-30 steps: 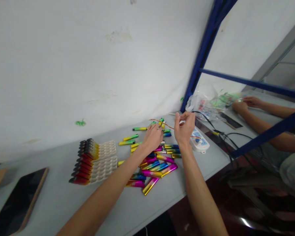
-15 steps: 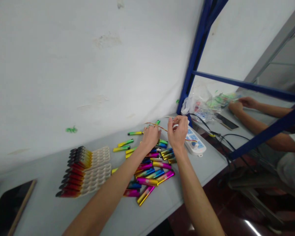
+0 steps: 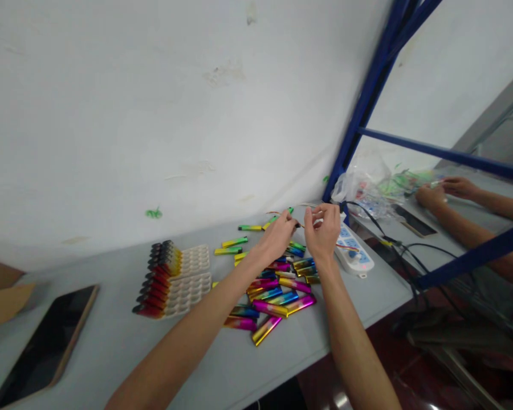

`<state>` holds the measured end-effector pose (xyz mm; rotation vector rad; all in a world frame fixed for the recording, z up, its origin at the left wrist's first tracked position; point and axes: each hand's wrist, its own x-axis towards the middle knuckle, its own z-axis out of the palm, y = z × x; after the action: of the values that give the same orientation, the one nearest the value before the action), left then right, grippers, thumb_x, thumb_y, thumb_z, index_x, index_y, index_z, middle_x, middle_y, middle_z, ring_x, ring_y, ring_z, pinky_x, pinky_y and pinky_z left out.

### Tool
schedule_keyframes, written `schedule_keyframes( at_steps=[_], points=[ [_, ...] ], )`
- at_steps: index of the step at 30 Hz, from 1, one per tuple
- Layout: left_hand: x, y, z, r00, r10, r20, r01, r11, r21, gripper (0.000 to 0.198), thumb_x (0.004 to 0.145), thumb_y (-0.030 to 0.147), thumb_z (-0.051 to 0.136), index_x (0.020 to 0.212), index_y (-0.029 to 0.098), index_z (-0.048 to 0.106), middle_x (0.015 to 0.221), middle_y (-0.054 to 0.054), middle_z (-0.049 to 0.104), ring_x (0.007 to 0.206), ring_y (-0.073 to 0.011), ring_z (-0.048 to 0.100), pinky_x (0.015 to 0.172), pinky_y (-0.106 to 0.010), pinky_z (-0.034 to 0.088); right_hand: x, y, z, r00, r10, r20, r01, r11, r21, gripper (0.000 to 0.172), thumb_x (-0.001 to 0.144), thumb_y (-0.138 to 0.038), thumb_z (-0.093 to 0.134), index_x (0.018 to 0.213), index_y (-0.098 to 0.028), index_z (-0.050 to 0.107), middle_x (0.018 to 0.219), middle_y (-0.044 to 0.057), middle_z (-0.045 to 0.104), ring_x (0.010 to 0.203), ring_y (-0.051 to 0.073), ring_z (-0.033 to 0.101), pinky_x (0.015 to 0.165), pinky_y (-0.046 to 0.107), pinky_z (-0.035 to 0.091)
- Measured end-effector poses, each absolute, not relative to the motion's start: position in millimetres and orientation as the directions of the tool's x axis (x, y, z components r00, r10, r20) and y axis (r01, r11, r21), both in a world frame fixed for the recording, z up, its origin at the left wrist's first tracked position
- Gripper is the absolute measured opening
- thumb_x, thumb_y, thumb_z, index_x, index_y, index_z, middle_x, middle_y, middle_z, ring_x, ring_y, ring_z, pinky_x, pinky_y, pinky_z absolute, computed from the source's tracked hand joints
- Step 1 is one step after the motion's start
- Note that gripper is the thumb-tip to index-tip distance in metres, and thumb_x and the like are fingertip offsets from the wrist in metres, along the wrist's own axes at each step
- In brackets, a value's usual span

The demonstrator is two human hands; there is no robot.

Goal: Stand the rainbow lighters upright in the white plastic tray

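My left hand (image 3: 279,234) is closed above the pile, and a small dark tip pokes out at its fingertips; the rest of what it holds is hidden. Just to the right, my right hand (image 3: 324,232) has its fingers bent together on a thin red-and-yellow wire (image 3: 347,247), which runs on to a white power strip (image 3: 354,259). Below both hands lies a heap of shiny tubes (image 3: 270,308) in magenta, gold, blue and green. Left of the heap, pale trays (image 3: 191,289) hold several red-to-yellow tubes with black tips (image 3: 154,289).
A phone (image 3: 47,344) lies on the grey table (image 3: 123,364) at left, near a piece of cardboard (image 3: 4,302). A blue metal frame (image 3: 367,108) rises at right. Beyond it are plastic bags (image 3: 363,191), black cables (image 3: 370,219) and another person's hands (image 3: 444,192).
The view has swung left, so things sit further right and more of the phone shows. My left hand has turned, bringing its fingertips and a dark tip closer to my right hand.
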<state>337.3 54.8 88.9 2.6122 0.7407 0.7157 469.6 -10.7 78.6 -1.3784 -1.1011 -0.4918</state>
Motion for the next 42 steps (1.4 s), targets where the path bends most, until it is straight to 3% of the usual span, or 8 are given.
schedule_keyframes(
  at_steps=[5, 9, 15, 22, 24, 29, 33, 42],
  points=[
    [261, 23, 112, 0.703, 0.589, 0.399, 0.311, -0.759, 0.571, 0.027, 0.112, 0.034, 0.052, 0.13, 0.022, 0.068, 0.108, -0.006, 0.076, 0.095, -0.0229, 0.071, 0.09, -0.032, 0.053, 464, -8, 75, 0.407, 0.476, 0.78, 0.79, 0.246, -0.562, 0.023, 0.104, -0.044, 0.065, 0.1, -0.022, 0.059, 0.086, 0.001, 0.065, 0.067, 0.016, 0.061, 0.06, 0.03, 0.051],
    [195, -4, 110, 0.53, 0.791, 0.305, 0.305, -0.513, 0.802, 0.03, 0.109, 0.044, 0.055, 0.095, 0.022, 0.069, 0.068, 0.004, 0.061, 0.063, -0.0173, 0.055, 0.065, -0.027, 0.04, 450, -7, 74, 0.283, 0.598, 0.75, 0.765, 0.332, -0.552, 0.022, 0.105, -0.043, 0.064, 0.102, -0.021, 0.068, 0.104, 0.008, 0.073, 0.08, 0.019, 0.069, 0.056, 0.029, 0.053],
    [136, -25, 74, 0.288, 0.953, 0.091, 0.174, -0.145, 0.974, 0.056, 0.092, 0.067, 0.069, 0.064, 0.022, 0.051, 0.06, 0.004, 0.044, 0.057, -0.0139, 0.039, 0.053, -0.027, 0.027, 420, 0, 59, -0.002, 0.728, 0.686, 0.747, 0.457, -0.483, 0.017, 0.107, -0.033, 0.059, 0.098, -0.021, 0.068, 0.096, 0.007, 0.075, 0.078, 0.02, 0.069, 0.071, 0.035, 0.059],
    [123, -26, 56, 0.187, 0.982, 0.009, 0.019, -0.013, 1.0, 0.065, 0.081, 0.077, 0.073, 0.059, 0.023, 0.045, 0.054, 0.006, 0.037, 0.05, -0.0099, 0.032, 0.048, -0.025, 0.022, 374, -1, 44, -0.131, 0.819, 0.559, 0.7, 0.476, -0.532, 0.022, 0.103, -0.041, 0.068, 0.114, -0.023, 0.061, 0.098, 0.006, 0.072, 0.08, 0.022, 0.072, 0.072, 0.038, 0.063],
    [123, -26, 60, 0.204, 0.979, -0.014, -0.028, 0.02, 0.999, 0.066, 0.084, 0.082, 0.064, 0.06, 0.023, 0.047, 0.052, 0.006, 0.037, 0.047, -0.0098, 0.031, 0.046, -0.025, 0.022, 358, -6, 47, -0.259, 0.802, 0.539, 0.681, 0.547, -0.487, 0.033, 0.104, -0.041, 0.069, 0.13, -0.023, 0.06, 0.118, 0.012, 0.073, 0.103, 0.027, 0.075, 0.088, 0.045, 0.066],
    [118, -23, 71, 0.293, 0.949, -0.118, -0.243, 0.193, 0.951, 0.067, 0.082, 0.085, 0.06, 0.061, 0.023, 0.048, 0.047, 0.009, 0.031, 0.043, -0.008, 0.024, 0.044, -0.022, 0.023, 326, -18, 51, -0.628, 0.668, 0.399, 0.575, 0.744, -0.341, 0.044, 0.11, -0.043, 0.059, 0.149, -0.023, 0.061, 0.162, 0.017, 0.057, 0.154, 0.032, 0.052, 0.127, 0.058, 0.046],
    [113, -21, 77, 0.29, 0.949, -0.123, -0.278, 0.206, 0.938, 0.066, 0.083, 0.082, 0.063, 0.061, 0.022, 0.047, 0.047, 0.009, 0.031, 0.043, -0.0071, 0.021, 0.044, -0.02, 0.022, 320, -19, 50, -0.692, 0.656, 0.302, 0.578, 0.754, -0.314, 0.043, 0.113, -0.044, 0.051, 0.146, -0.021, 0.067, 0.159, 0.016, 0.062, 0.151, 0.032, 0.056, 0.132, 0.066, 0.035],
    [115, -20, 73, 0.291, 0.942, -0.167, -0.283, 0.251, 0.926, 0.062, 0.09, 0.076, 0.06, 0.063, 0.021, 0.049, 0.047, 0.008, 0.032, 0.042, -0.0074, 0.022, 0.044, -0.02, 0.022, 321, -18, 46, -0.655, 0.674, 0.341, 0.599, 0.739, -0.308, 0.038, 0.112, -0.037, 0.055, 0.143, -0.021, 0.069, 0.147, 0.017, 0.065, 0.139, 0.03, 0.064, 0.12, 0.052, 0.055]
  ],
)
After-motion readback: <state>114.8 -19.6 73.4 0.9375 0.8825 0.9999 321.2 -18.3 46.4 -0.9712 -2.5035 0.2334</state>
